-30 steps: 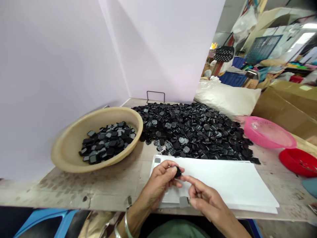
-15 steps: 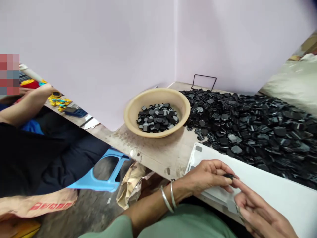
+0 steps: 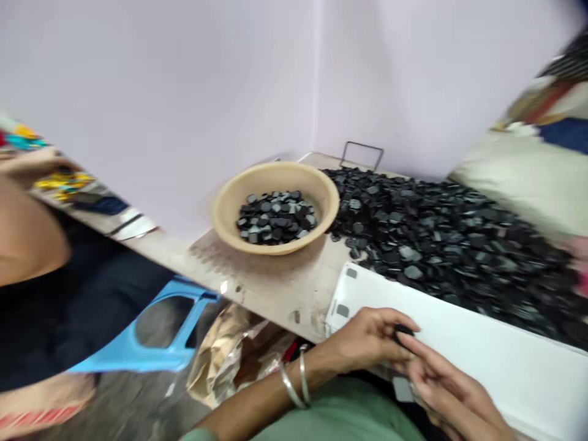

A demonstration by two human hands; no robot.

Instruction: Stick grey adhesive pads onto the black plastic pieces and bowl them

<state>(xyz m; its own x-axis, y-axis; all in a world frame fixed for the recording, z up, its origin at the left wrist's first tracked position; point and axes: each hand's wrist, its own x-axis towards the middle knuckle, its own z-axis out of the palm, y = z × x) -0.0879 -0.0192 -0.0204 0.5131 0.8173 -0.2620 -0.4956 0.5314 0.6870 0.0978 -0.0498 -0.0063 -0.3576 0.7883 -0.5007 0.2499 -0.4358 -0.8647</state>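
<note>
My left hand (image 3: 374, 337), with two bangles at the wrist, pinches a small black plastic piece (image 3: 404, 331) over the near side of a long white tray (image 3: 436, 318). The fingers of my right hand (image 3: 445, 380) meet the left fingertips at that piece. A flat grey square (image 3: 403, 389) sticks out below the right fingers, seemingly held by them; the rest of it is hidden. Two grey patches lie at the tray's left end. Behind the tray spreads a large heap of black pieces (image 3: 441, 226). Blur softens the fingertips.
A beige bowl (image 3: 220, 223) with black and grey pieces stands left of the heap. Pale panels (image 3: 160, 92) rise behind the table. A bent wire frame (image 3: 362, 144) stands by them. To the left are a co-worker's arm (image 3: 27, 226) and a blue stool (image 3: 151, 355).
The view has swung to the right, so bowl, heap and tray sit further left. My hands are closer together, the right fingers now overlapping the left fingertips around the black piece.
</note>
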